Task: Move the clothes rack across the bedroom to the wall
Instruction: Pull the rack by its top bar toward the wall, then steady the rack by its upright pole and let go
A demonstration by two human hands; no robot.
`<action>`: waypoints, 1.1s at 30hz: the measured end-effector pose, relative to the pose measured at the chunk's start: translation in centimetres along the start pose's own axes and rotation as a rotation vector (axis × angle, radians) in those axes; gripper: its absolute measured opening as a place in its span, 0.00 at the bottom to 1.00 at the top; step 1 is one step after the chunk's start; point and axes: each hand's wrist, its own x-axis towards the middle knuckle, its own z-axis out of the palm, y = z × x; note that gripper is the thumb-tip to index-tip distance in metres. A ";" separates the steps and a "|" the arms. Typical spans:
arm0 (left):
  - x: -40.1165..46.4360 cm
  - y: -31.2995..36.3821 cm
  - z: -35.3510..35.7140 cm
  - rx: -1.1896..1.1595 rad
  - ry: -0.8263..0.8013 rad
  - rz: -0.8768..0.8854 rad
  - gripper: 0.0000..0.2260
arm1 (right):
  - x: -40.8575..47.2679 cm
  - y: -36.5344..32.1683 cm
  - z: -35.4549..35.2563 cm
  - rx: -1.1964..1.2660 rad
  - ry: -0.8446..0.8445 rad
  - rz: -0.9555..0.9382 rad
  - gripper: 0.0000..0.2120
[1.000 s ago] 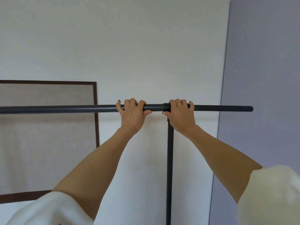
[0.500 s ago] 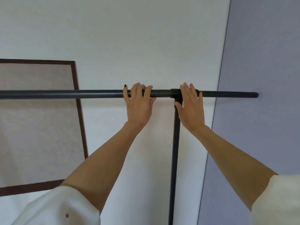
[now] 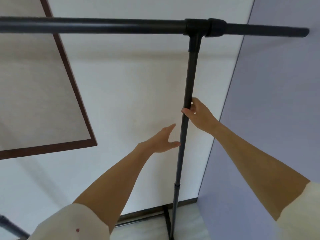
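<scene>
Both hands have come off the horizontal top bar, where they gripped side by side half a second ago, and dropped to the upright post of the dark grey metal clothes rack (image 3: 187, 84). The view has tilted too, so the top bar (image 3: 103, 25) now runs across the upper edge of the picture, from the left edge to its capped end at the upper right.

The right hand (image 3: 199, 115) is wrapped around the upright post at about its middle height, thumb on the left side of the tube and fingers curling behind it. The left hand (image 3: 161, 139) sits a little lower and to the left, spread wide with the palm turned toward the post; its thumb tip reaches the tube's left edge, but whether it touches cannot be told. It holds nothing.

A black T-shaped joint (image 3: 195, 28) links the post to the top bar. Lower down, a collar marks where the post steps into a thinner section, which descends to the rack's base at the bottom edge of the view.

The rack stands close before a white wall (image 3: 129, 92), near the corner where that wall meets a pale lilac wall (image 3: 277, 101). A brown-framed beige panel (image 3: 34, 92) hangs on the white wall at left. Cream sleeves (image 3: 72, 222) cover both upper arms.
</scene>
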 end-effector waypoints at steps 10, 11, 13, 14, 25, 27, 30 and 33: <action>5.1 0.7 6.2 -0.227 0.198 -0.057 0.13 | 0.7 0.9 0.6 -0.120 0.154 -0.065 0.15; 5.4 0.6 6.1 -0.219 0.197 -0.051 0.13 | 0.8 0.8 0.5 -0.125 0.159 -0.066 0.14; 5.7 0.6 5.9 -0.207 0.208 -0.044 0.14 | 1.0 0.6 0.5 -0.126 0.164 -0.065 0.14; 5.7 0.7 5.9 -0.209 0.213 -0.046 0.14 | 1.1 0.6 0.5 -0.125 0.165 -0.063 0.14; -0.7 -3.6 3.0 -0.053 0.278 -0.204 0.21 | -0.1 0.3 2.1 -0.173 0.321 -0.003 0.17; -3.3 -5.4 1.6 -0.048 0.333 -0.265 0.22 | -1.0 -1.0 4.6 -0.222 0.450 0.112 0.22; -8.4 -8.4 -1.1 0.013 0.444 -0.315 0.22 | -3.3 -4.2 8.8 -0.126 0.435 0.273 0.33; -11.4 -10.2 -3.1 0.054 0.516 -0.327 0.22 | -4.8 -5.2 11.3 -0.180 0.337 0.365 0.35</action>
